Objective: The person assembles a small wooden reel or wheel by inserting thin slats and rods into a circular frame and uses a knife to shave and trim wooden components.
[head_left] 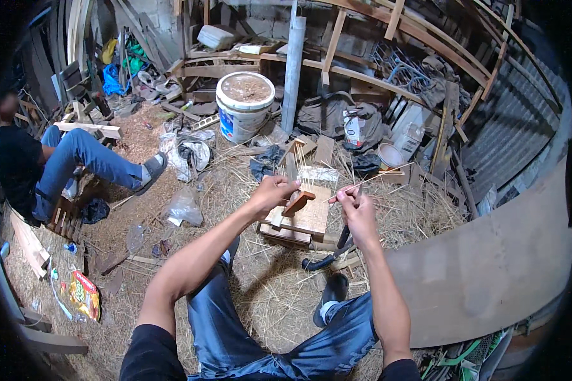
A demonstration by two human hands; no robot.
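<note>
My left hand (274, 193) is closed on a small reddish-brown wooden piece (299, 203), from which several thin pale sticks (302, 155) stand up. Beneath it is a light wooden block (313, 216), set low on the ground between my feet. Off to the right, my right hand (357, 214) pinches a thin stick (388, 173) that slants up to the right. A narrow dark tool (344, 237) shows just below this hand; whether the palm holds it, I cannot make out. A curved black handle (318, 263) lies beside the block, near my right shoe (335, 292).
At the left another person (25, 152) sits low, legs bent. A white bucket (244, 120) stands beyond the block, near a grey post (293, 73). Straw and shavings (267, 305) litter the ground. A large board (483, 254) borders the right; a yellow packet (84, 295) lies left.
</note>
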